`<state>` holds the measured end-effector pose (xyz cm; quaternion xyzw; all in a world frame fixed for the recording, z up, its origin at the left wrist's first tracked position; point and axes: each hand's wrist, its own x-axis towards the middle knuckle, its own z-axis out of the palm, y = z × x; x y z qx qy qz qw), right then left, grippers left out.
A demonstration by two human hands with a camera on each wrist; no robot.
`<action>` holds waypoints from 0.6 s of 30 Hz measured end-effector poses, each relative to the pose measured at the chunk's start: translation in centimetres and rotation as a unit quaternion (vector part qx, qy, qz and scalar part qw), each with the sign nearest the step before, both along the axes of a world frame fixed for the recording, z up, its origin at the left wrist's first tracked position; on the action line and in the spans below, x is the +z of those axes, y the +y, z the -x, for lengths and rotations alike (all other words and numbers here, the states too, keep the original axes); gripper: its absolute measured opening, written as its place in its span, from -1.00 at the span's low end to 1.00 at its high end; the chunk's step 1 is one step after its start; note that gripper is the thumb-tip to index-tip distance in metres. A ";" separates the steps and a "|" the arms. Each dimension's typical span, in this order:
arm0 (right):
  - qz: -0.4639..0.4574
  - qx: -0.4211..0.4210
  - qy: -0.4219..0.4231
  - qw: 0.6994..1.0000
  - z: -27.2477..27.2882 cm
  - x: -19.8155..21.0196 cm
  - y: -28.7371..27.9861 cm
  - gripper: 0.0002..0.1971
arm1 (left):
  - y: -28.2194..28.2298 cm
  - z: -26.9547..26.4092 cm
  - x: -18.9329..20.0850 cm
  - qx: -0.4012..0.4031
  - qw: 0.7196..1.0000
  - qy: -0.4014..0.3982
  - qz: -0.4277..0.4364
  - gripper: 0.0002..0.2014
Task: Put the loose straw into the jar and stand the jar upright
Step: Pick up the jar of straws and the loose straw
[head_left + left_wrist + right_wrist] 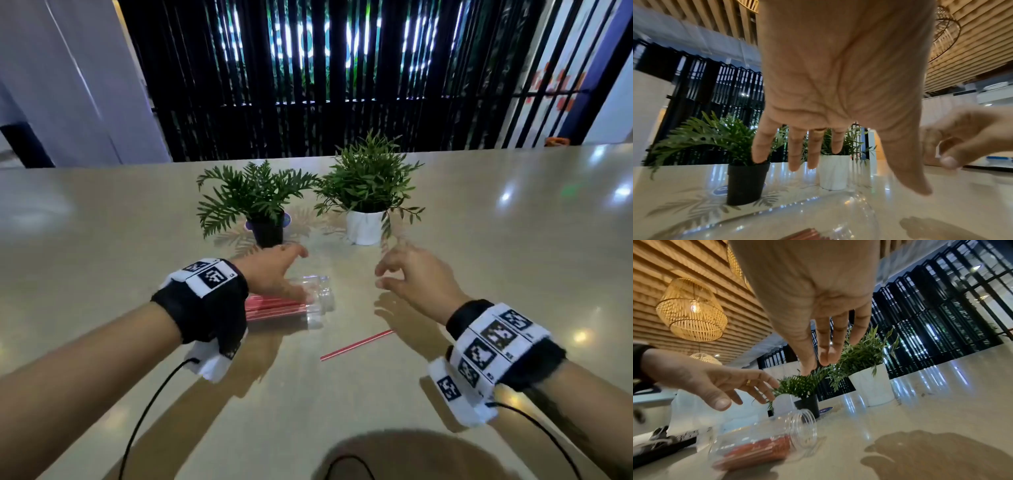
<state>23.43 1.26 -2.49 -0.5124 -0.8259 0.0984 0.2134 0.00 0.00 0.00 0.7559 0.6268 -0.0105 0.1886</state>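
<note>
A clear plastic jar (pixel 310 301) lies on its side on the beige table (pixel 513 240), mouth toward the right, with a bundle of red straws (pixel 274 306) inside. In the right wrist view the jar (pixel 764 441) and its red straws (pixel 760 452) are plain. One loose red straw (pixel 356 345) lies on the table to the right of the jar, nearer me. My left hand (pixel 277 274) hovers just above the jar with fingers spread, touching nothing that I can see. My right hand (pixel 411 277) hangs open above the table, beyond the loose straw, holding nothing.
Two potted plants stand behind the hands: one in a black pot (pixel 267 231), one in a white pot (pixel 364 226). Cables run from both wrist bands toward me. A black slatted screen rises beyond the table's far edge.
</note>
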 end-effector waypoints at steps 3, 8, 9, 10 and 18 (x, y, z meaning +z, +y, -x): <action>0.012 0.020 -0.057 0.998 -0.2 -1.6 -0.1 -0.85 | 0.2 0.0 -1.0 0.008 0.998 0.031 0.051 -0.06; 0.097 0.072 -0.082 0.989 0.0 -3.7 -1.0 -0.80 | 0.7 -0.1 -2.7 0.004 0.995 0.069 0.067 -0.04; 0.109 0.079 -0.088 0.987 0.0 -3.9 -1.2 -0.79 | 0.8 -0.1 -3.0 -0.001 0.995 0.082 0.061 -0.03; 0.110 0.085 -0.099 0.985 0.1 -4.1 -1.3 -0.77 | 0.9 -0.1 -3.2 -0.005 0.994 0.092 0.052 -0.02; 0.135 0.095 -0.170 0.972 0.6 -5.2 -0.6 -0.71 | 1.8 0.6 -4.4 -0.002 0.989 0.148 -0.018 -0.08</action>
